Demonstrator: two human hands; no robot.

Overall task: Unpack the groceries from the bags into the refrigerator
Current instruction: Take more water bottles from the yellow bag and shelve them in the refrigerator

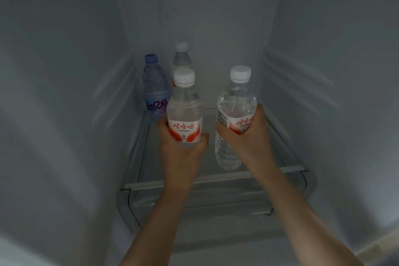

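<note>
Left hand [180, 149]: fingers wrapped around the lower body of a clear water bottle [184, 106] with white cap and red-and-white label. Thumb shows on the right side of the label. Bottle upright, held over the left half of the glass shelf [269, 171]; whether its base touches the shelf cannot be told, the hand hides it.

Right hand [251, 136]: fingers curled around the middle of a second clear bottle [234, 119], same white cap and red label. This one leans slightly, cap tipped toward the right. Its lower end shows below the hand, close above or on the shelf near the front edge, right of centre; contact not clear.

The two held bottles sit side by side, apart, a gap between them.

Behind the left-hand bottle, toward the back left corner of the shelf: a blue-tinted bottle [155, 88] with blue cap, upright, near the left wall. Just to its right and further back, another clear white-capped bottle [181, 56], partly hidden by the held one.

Both forearms reach in from the front edge. Refrigerator interior [64, 71] dim, grey-white walls. Below the shelf, a clear drawer [216, 207].
</note>
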